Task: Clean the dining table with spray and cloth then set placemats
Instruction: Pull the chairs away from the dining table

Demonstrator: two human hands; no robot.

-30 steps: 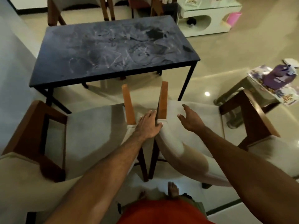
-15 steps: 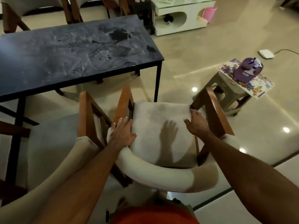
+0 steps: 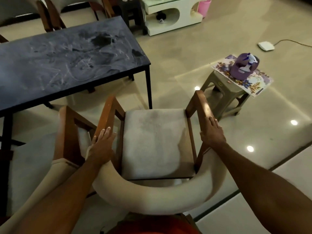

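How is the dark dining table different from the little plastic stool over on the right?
The black-topped dining table is long, dark and smeared with chalky marks, with nothing on it; the small grey-green plastic stool is lower and smaller, and carries floral placemats and a purple cloth. Both stand on the tiled floor.

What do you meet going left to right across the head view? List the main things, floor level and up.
dark table → left hand → chair seat → right hand → stool → purple cloth → white device on the floor
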